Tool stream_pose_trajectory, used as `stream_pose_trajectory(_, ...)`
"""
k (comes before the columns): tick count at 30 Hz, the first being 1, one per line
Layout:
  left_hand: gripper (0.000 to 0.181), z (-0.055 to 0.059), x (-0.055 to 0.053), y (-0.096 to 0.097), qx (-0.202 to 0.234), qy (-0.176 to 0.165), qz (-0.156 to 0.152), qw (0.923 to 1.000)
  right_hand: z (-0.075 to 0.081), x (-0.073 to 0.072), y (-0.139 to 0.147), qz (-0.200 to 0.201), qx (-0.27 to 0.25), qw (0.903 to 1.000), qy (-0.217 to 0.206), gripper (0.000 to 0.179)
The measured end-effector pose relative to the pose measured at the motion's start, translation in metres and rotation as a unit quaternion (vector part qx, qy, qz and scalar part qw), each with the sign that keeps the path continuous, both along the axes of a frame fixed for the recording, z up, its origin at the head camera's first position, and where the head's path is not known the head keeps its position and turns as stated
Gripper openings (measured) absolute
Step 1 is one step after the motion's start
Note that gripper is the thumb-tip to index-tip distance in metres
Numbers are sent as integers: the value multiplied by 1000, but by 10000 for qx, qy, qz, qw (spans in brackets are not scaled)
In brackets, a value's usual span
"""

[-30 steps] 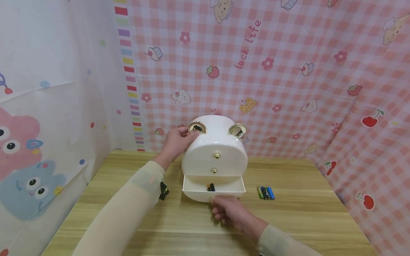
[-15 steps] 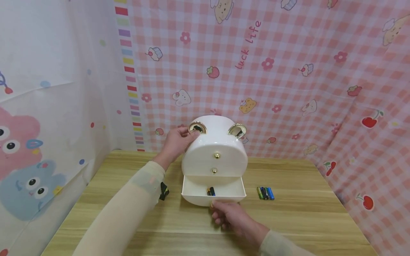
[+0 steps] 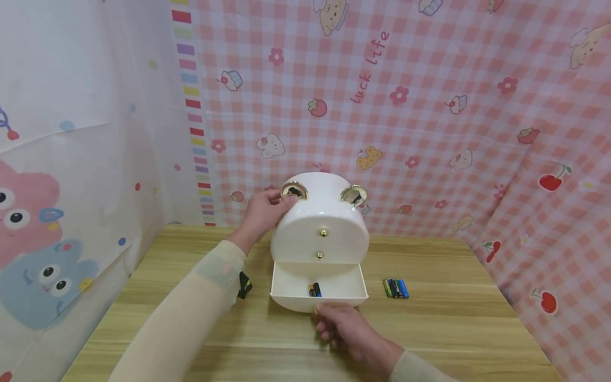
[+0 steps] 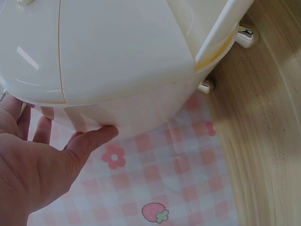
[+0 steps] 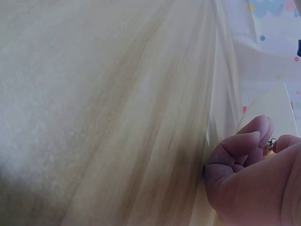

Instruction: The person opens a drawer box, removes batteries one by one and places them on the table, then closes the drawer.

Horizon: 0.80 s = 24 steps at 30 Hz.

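Observation:
A white drawer box [image 3: 321,207] with two round gold-rimmed ears stands on the table. My left hand [image 3: 262,215] holds its upper left side by one ear; in the left wrist view the thumb [image 4: 101,136] lies against the box's white side wall. The bottom drawer [image 3: 296,302] is pulled out toward me, with small batteries [image 3: 315,289] lying inside. With thumb and forefinger, my right hand [image 3: 350,329] pinches the drawer's small knob [image 5: 271,144], which shows gold between the fingers in the right wrist view. Two upper gold knobs [image 3: 323,232] sit on the front above.
Several batteries [image 3: 396,288] lie side by side on the wooden table [image 3: 439,329] right of the box. To its left, partly behind my sleeve, is a black and yellow item [image 3: 244,285]. A pink checked cloth [image 3: 429,132] hangs close behind the box.
The bottom drawer has slid further out toward me, with my right hand on its knob, and more of the batteries inside shows. My left hand has stayed in place on the box.

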State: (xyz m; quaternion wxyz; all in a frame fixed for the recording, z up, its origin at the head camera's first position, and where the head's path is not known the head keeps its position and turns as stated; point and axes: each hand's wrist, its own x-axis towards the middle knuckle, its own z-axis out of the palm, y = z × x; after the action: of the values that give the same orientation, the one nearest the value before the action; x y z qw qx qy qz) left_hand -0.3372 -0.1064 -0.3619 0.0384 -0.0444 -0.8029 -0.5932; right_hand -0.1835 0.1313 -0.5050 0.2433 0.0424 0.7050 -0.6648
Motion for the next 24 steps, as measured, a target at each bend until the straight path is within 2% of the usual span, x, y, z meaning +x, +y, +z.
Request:
stream_pose_trajectory(15, 51, 1, 0, 0, 25, -63, -24, 10000, 1, 4, 1, 2, -7, 9999, -152, 42)
stream_pose_trajectory(24, 50, 1, 0, 0, 61, -64, -13, 10000, 0, 7, 2, 40, -100, 9999, -74, 41)
